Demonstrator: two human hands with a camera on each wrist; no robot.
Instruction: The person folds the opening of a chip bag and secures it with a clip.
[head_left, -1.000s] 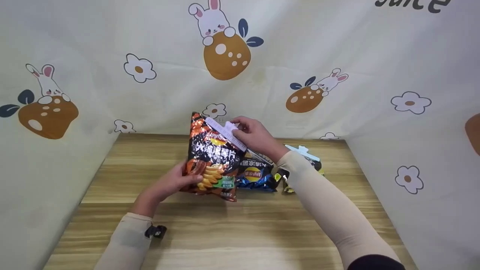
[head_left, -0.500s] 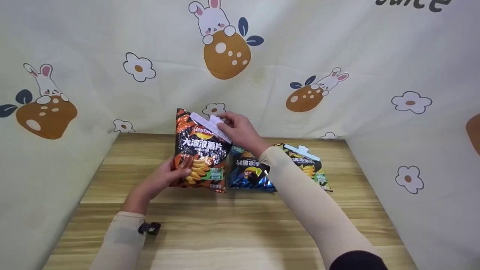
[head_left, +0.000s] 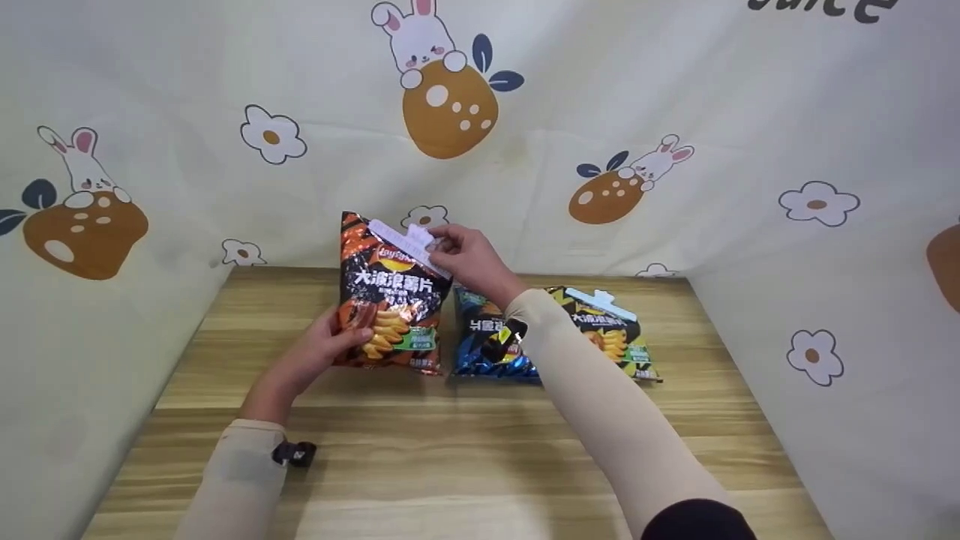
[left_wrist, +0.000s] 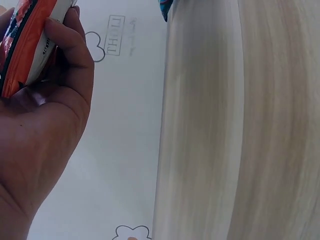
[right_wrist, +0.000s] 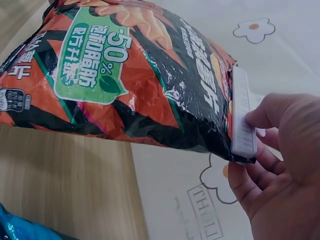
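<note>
An orange and black potato chip bag (head_left: 394,300) is held up at the left of centre in the head view, leaning a little. Its lower left side is gripped by my left hand (head_left: 315,349), thumb in front. A white bag clip (head_left: 401,241) lies slantwise across the top of the bag, and my right hand (head_left: 476,259) pinches it near its right end. In the right wrist view the thumb presses the front of the clip (right_wrist: 242,120), with fingers behind. The left wrist view shows only a corner of the bag (left_wrist: 35,50) in the left hand.
A blue chip bag (head_left: 480,361) lies on the wooden table (head_left: 450,465), partly behind the right forearm. Beside it lies a yellow and black chip bag (head_left: 615,330) with a light blue clip (head_left: 601,303) on top. A patterned cloth (head_left: 570,90) encloses the back and sides.
Both hands have moved left and slightly up with the orange bag and its clip, and the bag stands more upright. More of the blue and yellow bags shows.
</note>
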